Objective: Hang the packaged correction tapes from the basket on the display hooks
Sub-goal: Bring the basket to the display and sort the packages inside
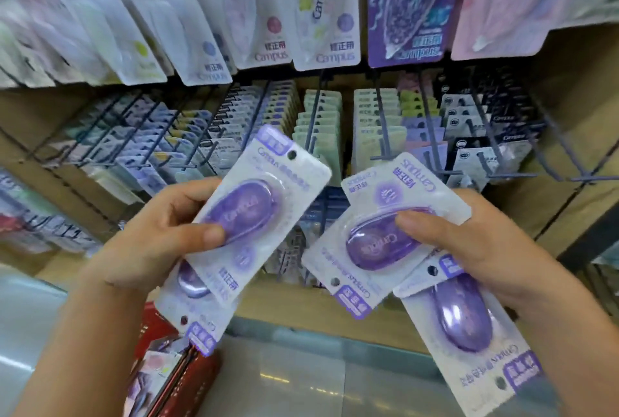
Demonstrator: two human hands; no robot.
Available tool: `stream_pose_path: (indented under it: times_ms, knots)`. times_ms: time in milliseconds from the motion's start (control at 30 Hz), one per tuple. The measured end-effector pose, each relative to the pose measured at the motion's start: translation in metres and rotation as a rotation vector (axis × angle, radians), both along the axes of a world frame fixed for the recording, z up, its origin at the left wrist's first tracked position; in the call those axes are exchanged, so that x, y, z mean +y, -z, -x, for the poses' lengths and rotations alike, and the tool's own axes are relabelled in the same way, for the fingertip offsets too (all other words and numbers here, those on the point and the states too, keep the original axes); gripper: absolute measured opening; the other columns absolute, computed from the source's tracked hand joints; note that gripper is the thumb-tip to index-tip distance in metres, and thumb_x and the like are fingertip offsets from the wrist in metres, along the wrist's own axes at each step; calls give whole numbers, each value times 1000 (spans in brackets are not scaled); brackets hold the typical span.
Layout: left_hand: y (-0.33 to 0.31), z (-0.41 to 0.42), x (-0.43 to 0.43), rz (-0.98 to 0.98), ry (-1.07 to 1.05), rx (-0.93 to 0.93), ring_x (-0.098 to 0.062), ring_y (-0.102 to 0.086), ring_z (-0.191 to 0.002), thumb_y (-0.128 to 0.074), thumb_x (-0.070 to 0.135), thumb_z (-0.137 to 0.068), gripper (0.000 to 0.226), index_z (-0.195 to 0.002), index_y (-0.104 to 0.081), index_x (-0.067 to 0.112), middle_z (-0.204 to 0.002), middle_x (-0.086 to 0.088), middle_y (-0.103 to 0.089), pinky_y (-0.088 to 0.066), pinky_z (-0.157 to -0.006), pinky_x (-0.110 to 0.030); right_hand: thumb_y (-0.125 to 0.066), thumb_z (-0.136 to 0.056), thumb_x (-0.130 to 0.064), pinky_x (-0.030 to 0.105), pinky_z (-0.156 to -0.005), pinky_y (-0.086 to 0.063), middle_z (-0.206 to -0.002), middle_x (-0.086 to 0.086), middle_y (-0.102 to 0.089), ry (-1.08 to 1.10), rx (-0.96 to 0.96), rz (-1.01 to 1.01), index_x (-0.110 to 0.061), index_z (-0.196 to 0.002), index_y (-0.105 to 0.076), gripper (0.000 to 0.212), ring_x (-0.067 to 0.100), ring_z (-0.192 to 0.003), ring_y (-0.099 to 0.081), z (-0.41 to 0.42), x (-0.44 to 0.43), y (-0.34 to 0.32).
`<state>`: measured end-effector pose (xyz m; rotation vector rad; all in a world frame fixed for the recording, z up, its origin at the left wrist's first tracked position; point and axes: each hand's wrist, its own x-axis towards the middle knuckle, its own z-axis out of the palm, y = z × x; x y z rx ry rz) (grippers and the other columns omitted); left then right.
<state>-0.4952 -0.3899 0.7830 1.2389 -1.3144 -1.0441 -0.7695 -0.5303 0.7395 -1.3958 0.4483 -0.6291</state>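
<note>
Red basket [187, 379] sits at the lower left edge, packs inside, under the left hand [157, 232], whose thumb and curled fingers pinch two overlapping purple correction tapes [258, 212]. Behind them, dark display hooks [382, 128] carry rows of carded stock. On the right, the right hand [469, 249] grips a fan of purple packs [378, 239], its thumb pressing the top blister.
</note>
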Motion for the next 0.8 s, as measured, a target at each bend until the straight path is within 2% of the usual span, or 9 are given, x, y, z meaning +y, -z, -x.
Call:
stream_pose_path:
  times_ms: [100, 200, 267, 367, 433, 500, 600, 700, 800]
  knots:
    - [-8, 14, -11, 36, -86, 129, -10, -63, -50, -85, 33, -40, 48, -86, -78, 18, -66, 0, -70, -49, -49, -14, -89, -48, -61, 32, -69, -58, -89, 17, -76, -35, 63, -60, -10, -90, -77, 67, 25, -77, -73, 7, 1, 2]
    - [-9, 32, -26, 17, -105, 166, -13, -66, -53, -90, 54, -43, 60, -86, -77, 15, -68, -4, -71, -53, -50, -18, -91, -50, -56, 30, -65, -58, -87, 16, -76, -71, 37, -101, -11, -89, -78, 61, 24, -75, -73, 13, 4, 2]
    - [-11, 45, -33, 19, -123, 193, -15, -66, -54, -88, 57, -47, 58, -85, -76, 15, -70, -7, -71, -53, -51, -21, -91, -52, -52, 27, -63, -56, -84, 13, -76, -55, -35, -71, -12, -88, -78, 55, 22, -74, -73, 18, 8, -10]
    - [-20, 64, -41, 69, -178, 174, -15, -67, -58, -79, 43, -65, 29, -82, -76, 20, -73, -5, -73, -53, -54, -21, -86, -56, -29, 22, -61, -55, -82, 5, -77, 100, -171, 57, -21, -85, -79, 31, 16, -72, -73, 29, 7, -38]
    - [-32, 77, -47, 118, -180, 145, -14, -69, -62, -71, 33, -75, 12, -81, -77, 24, -75, -3, -74, -54, -56, -21, -81, -63, -17, 19, -61, -54, -81, -2, -77, 230, -203, 218, -28, -84, -79, 24, 9, -70, -72, 32, 3, -59]
    - [-46, 90, -53, 204, -161, 106, -12, -68, -64, -70, 33, -76, 11, -82, -77, 26, -76, 0, -74, -54, -58, -22, -76, -66, -12, 15, -60, -52, -78, -9, -76, 322, -218, 355, -31, -83, -78, 25, 2, -67, -68, 31, 0, -79]
    - [-69, 107, -65, 367, -203, 91, -5, -65, -61, -66, 29, -81, 10, -77, -75, 27, -71, 6, -71, -50, -56, -17, -77, -67, -16, 13, -63, -50, -78, -14, -74, 429, -260, 508, -29, -82, -74, 20, -3, -67, -64, 32, 0, -104]
    - [-89, 116, -74, 494, -205, 22, -1, -65, -68, -52, 28, -88, 18, -91, -69, 22, -78, 11, -72, -49, -61, -14, -85, -65, -24, 11, -71, -49, -88, -20, -73, 539, -307, 653, -37, -94, -72, 35, -6, -78, -64, 39, 1, -124]
    - [-105, 121, -78, 545, -113, 4, -7, -69, -81, -50, 23, -91, 25, -113, -60, 16, -95, 8, -74, -53, -68, -18, -80, -69, -14, 11, -79, -47, -104, -20, -65, 579, -317, 802, -33, -118, -59, 57, -5, -85, -60, 46, 0, -144]
